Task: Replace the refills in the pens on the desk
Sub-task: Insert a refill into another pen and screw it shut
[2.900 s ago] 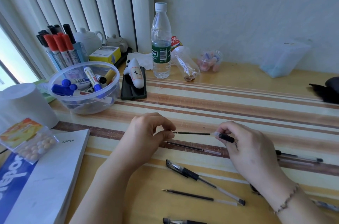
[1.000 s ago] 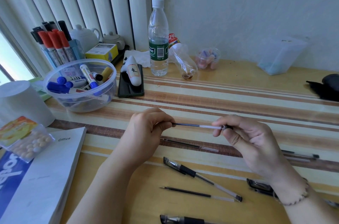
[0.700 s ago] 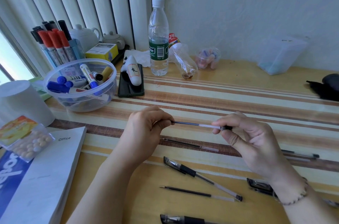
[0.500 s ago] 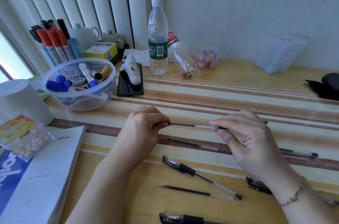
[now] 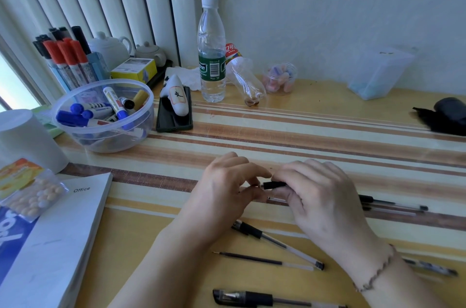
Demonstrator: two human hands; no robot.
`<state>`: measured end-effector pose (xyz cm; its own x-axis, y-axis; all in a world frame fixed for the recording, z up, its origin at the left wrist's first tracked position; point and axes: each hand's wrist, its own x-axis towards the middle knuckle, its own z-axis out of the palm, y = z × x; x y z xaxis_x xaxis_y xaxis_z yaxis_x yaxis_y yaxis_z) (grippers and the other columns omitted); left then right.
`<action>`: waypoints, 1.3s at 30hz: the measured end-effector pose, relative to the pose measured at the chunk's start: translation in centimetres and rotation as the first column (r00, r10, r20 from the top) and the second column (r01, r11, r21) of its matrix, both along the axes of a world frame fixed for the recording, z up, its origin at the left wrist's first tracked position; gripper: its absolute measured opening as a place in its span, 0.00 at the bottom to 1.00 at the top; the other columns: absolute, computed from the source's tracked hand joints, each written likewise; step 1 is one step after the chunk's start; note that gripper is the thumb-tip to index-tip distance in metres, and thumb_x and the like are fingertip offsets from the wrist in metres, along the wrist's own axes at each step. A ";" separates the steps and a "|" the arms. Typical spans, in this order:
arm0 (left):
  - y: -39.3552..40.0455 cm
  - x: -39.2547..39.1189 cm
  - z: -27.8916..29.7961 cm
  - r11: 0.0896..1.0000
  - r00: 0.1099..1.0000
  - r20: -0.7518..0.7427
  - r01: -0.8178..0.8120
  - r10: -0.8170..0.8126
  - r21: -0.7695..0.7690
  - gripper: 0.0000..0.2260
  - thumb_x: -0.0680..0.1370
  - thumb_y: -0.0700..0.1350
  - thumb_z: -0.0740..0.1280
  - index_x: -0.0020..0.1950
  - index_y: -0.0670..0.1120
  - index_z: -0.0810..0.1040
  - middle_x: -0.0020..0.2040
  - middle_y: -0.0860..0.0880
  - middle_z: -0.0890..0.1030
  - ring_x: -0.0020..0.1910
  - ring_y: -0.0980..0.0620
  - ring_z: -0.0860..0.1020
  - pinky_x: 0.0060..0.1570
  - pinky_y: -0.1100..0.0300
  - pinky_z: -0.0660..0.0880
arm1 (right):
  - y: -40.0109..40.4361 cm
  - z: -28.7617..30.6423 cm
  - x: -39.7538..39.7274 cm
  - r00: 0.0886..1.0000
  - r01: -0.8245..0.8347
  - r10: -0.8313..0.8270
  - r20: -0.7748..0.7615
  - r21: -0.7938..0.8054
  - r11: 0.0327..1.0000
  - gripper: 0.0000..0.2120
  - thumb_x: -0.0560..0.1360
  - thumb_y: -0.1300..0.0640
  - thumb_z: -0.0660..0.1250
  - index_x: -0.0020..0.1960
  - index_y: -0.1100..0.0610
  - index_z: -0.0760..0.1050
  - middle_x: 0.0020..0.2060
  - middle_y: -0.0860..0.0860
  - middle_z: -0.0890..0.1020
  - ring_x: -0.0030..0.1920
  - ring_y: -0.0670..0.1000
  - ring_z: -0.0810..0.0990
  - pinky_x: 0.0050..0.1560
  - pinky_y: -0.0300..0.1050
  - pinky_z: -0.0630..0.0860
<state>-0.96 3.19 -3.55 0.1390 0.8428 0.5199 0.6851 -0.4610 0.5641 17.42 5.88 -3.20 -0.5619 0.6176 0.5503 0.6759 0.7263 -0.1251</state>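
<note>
1. A white book [image 5: 58, 239] lies at 8 o'clock on the counter [image 5: 327, 131], and a clear bowl [image 5: 103, 116] of markers sits at 10 o'clock.
2. The left hand [image 5: 224, 196] sits just left of centre, its grip narrow, fingertips pinched at the tip of a black pen [image 5: 273, 185].
3. That pen is at centre, above the counter, between both hands.
4. The right hand [image 5: 320, 196] curls its grip round the pen's barrel.
5. A loose refill [image 5: 262, 260] and more pens [image 5: 277, 244] lie at 6 o'clock; two others [image 5: 393, 205] lie at 4 o'clock.
</note>
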 end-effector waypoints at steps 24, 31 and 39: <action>0.2 -0.6 -0.2 0.999 0.992 -0.114 -0.048 0.045 -0.024 0.09 0.68 0.44 0.76 0.47 0.49 0.84 0.40 0.54 0.77 0.42 0.54 0.73 0.43 0.63 0.70 | 0.7 0.1 1.0 0.999 0.028 -0.029 -0.028 -0.045 0.999 0.18 0.79 0.43 0.57 0.41 0.51 0.80 0.28 0.43 0.79 0.27 0.47 0.76 0.23 0.44 0.71; 0.0 -1.7 -0.5 0.996 0.973 -0.231 -0.030 0.008 -0.089 0.13 0.75 0.57 0.62 0.48 0.53 0.83 0.44 0.57 0.76 0.44 0.53 0.71 0.45 0.53 0.72 | 0.4 0.5 1.0 0.998 0.016 -0.020 0.064 0.060 0.998 0.06 0.71 0.50 0.72 0.43 0.52 0.80 0.37 0.44 0.80 0.35 0.49 0.76 0.26 0.41 0.69; 0.3 -1.3 -0.6 1.000 0.965 -0.264 0.001 0.002 0.011 0.09 0.75 0.52 0.65 0.40 0.53 0.84 0.38 0.57 0.78 0.39 0.53 0.71 0.41 0.51 0.71 | 0.5 0.2 1.0 0.998 0.000 -0.002 0.060 0.026 1.000 0.10 0.73 0.49 0.68 0.36 0.51 0.80 0.27 0.44 0.79 0.30 0.49 0.76 0.29 0.43 0.69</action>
